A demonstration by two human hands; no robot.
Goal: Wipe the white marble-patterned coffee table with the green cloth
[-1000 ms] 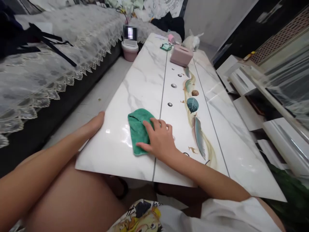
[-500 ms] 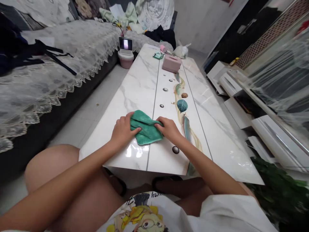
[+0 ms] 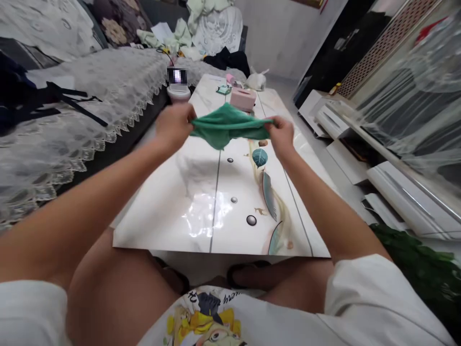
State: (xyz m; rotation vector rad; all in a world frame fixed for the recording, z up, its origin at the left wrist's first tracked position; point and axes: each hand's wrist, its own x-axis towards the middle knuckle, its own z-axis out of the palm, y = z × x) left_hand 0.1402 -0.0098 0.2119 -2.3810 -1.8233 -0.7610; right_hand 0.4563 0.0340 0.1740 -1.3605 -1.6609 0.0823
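above table (image 3: 169, 211), stretched green cloth (image 3: 227, 126)

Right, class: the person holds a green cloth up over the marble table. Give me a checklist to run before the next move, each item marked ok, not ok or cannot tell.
1. Left hand grips one end of the green cloth: ok.
2. Right hand grips the other end: ok.
3. Cloth lifted off the marble table: ok.
4. Cloth stretched flat between the hands: not ok, the middle sags and is bunched.
5. Table surface below the cloth free of things: ok; the pink box sits at the far end.
6. Cloth damp or dry: cannot tell.
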